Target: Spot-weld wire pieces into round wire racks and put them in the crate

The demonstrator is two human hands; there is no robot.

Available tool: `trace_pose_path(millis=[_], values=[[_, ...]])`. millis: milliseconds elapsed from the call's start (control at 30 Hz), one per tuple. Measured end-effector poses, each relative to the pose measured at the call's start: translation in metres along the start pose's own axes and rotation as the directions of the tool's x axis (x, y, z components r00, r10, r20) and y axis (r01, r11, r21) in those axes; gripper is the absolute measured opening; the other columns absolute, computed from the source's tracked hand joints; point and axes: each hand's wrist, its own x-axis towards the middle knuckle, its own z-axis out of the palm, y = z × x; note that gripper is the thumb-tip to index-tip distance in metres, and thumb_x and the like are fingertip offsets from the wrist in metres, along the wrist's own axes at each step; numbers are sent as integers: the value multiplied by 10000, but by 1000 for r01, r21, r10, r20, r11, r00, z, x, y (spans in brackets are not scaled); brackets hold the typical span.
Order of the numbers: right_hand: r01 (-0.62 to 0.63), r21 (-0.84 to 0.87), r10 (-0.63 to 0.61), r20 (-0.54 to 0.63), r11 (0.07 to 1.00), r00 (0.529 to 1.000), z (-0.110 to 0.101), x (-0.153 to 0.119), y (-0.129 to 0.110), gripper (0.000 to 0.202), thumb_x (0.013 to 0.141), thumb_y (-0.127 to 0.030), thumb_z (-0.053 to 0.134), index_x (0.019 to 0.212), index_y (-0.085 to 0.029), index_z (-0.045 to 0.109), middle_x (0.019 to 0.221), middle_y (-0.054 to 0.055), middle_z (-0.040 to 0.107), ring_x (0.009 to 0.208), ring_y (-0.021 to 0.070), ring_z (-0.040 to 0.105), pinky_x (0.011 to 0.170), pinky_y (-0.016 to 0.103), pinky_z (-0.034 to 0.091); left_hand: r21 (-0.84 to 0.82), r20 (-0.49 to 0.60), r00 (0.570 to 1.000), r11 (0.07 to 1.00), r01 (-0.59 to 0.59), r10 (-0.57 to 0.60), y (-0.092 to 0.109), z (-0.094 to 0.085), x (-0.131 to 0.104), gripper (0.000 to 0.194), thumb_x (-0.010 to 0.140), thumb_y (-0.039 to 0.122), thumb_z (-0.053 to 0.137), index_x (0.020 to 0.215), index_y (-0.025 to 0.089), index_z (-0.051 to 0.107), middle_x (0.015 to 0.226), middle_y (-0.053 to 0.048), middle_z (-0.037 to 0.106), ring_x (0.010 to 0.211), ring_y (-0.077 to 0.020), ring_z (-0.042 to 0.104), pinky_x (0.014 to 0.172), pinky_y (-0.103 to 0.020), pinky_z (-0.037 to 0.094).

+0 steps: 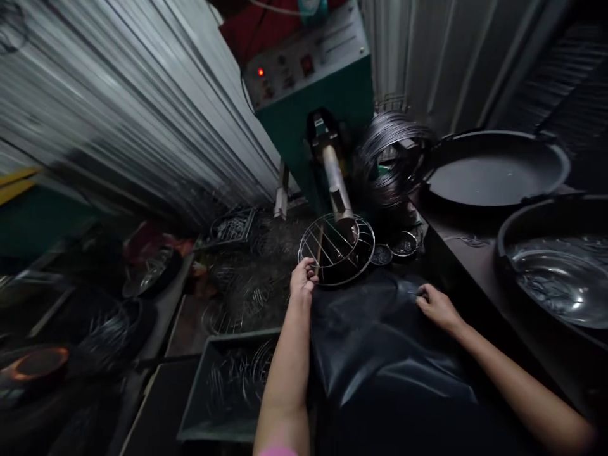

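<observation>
My left hand (304, 277) is closed on the near-left rim of a round wire rack (349, 278), whose bars cross a double ring. The rack sits under the tip of the metal arm (335, 180) of a green machine (313, 95). Over the black apron (375, 323) on my lap, my right hand (437, 306) is pinched, with a thin short piece of wire (418, 293) showing at its fingertips. Two small round dishes of metal bits, a near one (381, 254) and a farther one (403, 243), stand right of the rack.
A coil of wire (387, 152) stands beside the machine. At right are two wide black pans, a far one (498, 171) and a near one (508, 237) holding metal pieces. A green crate (194, 405) of wire parts lies at lower left. Corrugated metal walls (118, 95) rise behind.
</observation>
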Motion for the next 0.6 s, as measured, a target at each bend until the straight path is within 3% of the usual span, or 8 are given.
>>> trace_pose_path(millis=[133,233,333,467,600], values=[[-2,75,0,18,997,1000,3,2,-4,71,656,-279,453,651,-212,433,541,-34,473,521,130,462,514,239,357,-121,-13,999,992,46,-48,1,-2,5,257,544,152,629,601,177,380,481,108,251,360,2,190,353,-148,122],[-52,307,-11,200,950,980,-2,3,-19,190,704,-381,484,664,-210,412,531,-43,457,463,111,430,455,228,345,-129,-7,999,991,43,-44,2,-1,9,260,514,147,638,602,170,395,480,113,252,361,2,194,351,-144,121],[-68,519,-119,319,852,940,-15,4,-54,282,766,-467,499,787,-191,446,637,-6,538,468,99,453,461,230,378,-126,1,1000,992,11,-11,2,1,10,260,495,158,645,607,163,410,490,113,266,368,4,196,353,-145,119],[90,646,-237,145,758,961,-23,17,-113,411,828,-482,483,1091,-177,400,810,52,604,574,128,542,552,263,453,-124,3,999,992,-36,37,-1,7,11,295,464,179,665,624,165,417,505,112,279,381,6,194,362,-147,112],[306,601,-328,-75,739,942,-8,38,-146,529,847,-461,472,1252,-179,282,896,66,624,621,145,584,699,331,484,-118,-18,999,992,-48,47,-3,8,13,306,442,183,658,650,166,434,512,105,298,395,-2,232,366,-147,117]])
